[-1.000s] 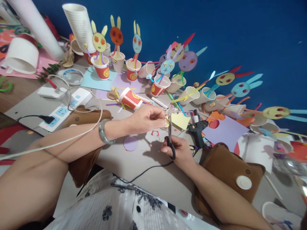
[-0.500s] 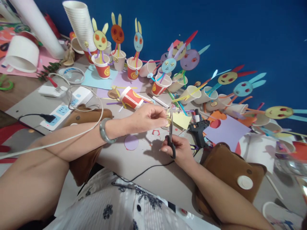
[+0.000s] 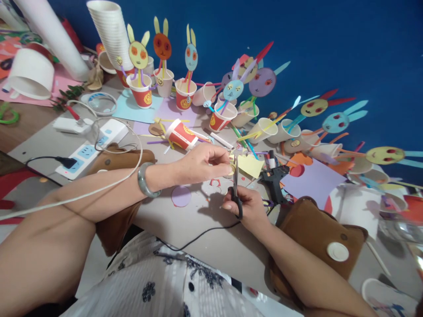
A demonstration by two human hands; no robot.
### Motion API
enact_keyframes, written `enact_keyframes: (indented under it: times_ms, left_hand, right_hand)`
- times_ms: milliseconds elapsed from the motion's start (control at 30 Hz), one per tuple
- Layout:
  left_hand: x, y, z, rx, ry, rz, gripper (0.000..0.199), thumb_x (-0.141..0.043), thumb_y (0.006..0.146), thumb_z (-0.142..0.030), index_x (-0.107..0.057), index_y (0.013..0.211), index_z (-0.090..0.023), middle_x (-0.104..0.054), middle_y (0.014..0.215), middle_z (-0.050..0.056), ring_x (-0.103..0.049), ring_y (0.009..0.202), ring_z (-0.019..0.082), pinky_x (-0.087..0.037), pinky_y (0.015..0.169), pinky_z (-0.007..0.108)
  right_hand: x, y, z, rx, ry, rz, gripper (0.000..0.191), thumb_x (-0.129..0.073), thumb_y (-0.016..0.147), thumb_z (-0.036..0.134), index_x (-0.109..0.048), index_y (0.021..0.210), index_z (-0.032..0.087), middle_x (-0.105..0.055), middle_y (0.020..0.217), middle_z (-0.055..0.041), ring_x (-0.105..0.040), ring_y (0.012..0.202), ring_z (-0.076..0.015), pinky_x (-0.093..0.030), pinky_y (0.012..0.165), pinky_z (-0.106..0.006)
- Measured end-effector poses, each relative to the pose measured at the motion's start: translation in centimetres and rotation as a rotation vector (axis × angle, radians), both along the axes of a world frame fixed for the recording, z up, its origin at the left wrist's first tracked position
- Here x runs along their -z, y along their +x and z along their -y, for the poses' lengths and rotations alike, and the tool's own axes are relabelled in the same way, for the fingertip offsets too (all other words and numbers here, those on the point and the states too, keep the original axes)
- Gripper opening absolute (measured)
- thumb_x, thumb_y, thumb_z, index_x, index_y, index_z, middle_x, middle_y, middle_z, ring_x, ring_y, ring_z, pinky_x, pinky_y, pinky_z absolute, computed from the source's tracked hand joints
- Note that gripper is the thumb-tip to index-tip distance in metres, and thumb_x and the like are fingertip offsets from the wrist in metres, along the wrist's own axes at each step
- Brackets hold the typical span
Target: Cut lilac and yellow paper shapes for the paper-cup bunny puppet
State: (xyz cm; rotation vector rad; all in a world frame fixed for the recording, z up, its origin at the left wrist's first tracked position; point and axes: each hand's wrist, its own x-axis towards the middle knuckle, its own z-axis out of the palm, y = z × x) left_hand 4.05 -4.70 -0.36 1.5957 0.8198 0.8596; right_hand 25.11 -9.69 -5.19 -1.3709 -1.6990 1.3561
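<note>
My right hand (image 3: 251, 209) grips black-handled scissors (image 3: 236, 203), with the blades pointing up and away from me. Just left of the blades, my left hand (image 3: 205, 164) is closed in a pinch on a small piece of yellowish paper (image 3: 233, 169), mostly hidden by the fingertips. Whether the blades touch it I cannot tell. Behind the scissors lies a larger yellow paper sheet (image 3: 253, 166). A purple paper disc (image 3: 181, 196) rests on the table below my left wrist.
A black glue gun (image 3: 276, 182) stands right of the scissors. Paper cups with rabbit-faced figures, such as a red cup (image 3: 142, 96), line the blue wall. A power strip (image 3: 89, 152) sits left, and a white cable (image 3: 109, 184) crosses my left forearm. A brown cushion (image 3: 317, 237) is at right.
Almost nothing differs. Both hands and the scissors stay in place, and the whole view has shifted very slightly.
</note>
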Motion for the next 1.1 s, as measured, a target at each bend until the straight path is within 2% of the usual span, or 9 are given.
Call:
enact_keyframes:
  times_ms: [367, 600, 1100]
  left_hand:
    - [-0.14, 0.02, 0.05, -0.015, 0.038, -0.007, 0.016, -0.058, 0.077, -0.023, -0.052, 0.065, -0.015, -0.048, 0.062, -0.004, -0.042, 0.061, 0.007, -0.037, 0.058, 0.021]
    - [-0.03, -0.21, -0.04, 0.064, 0.092, -0.041, 0.023, -0.061, 0.08, -0.029, -0.051, 0.065, -0.015, -0.05, 0.062, -0.003, -0.044, 0.062, 0.007, -0.038, 0.06, 0.021]
    - [0.13, -0.06, 0.06, 0.002, 0.085, -0.056, 0.018, -0.058, 0.08, -0.024, -0.052, 0.065, -0.015, -0.048, 0.062, -0.003, -0.041, 0.061, 0.007, -0.036, 0.058, 0.021]
  right_hand:
    - [-0.02, 0.01, 0.05, 0.021, 0.002, -0.032, 0.054, -0.085, 0.055, 0.064, -0.059, 0.057, 0.017, -0.052, 0.05, 0.0021, -0.04, 0.049, -0.0103, -0.032, 0.048, -0.025]
    - [0.11, 0.0, -0.03, 0.031, 0.015, -0.042, 0.053, -0.086, 0.055, 0.063, -0.06, 0.057, 0.017, -0.053, 0.05, 0.002, -0.04, 0.049, -0.0101, -0.031, 0.048, -0.025]
    - [0.02, -0.04, 0.13, 0.017, 0.029, -0.006, 0.056, -0.083, 0.057, 0.068, -0.058, 0.058, 0.017, -0.052, 0.05, 0.0023, -0.04, 0.049, -0.0105, -0.032, 0.049, -0.025]
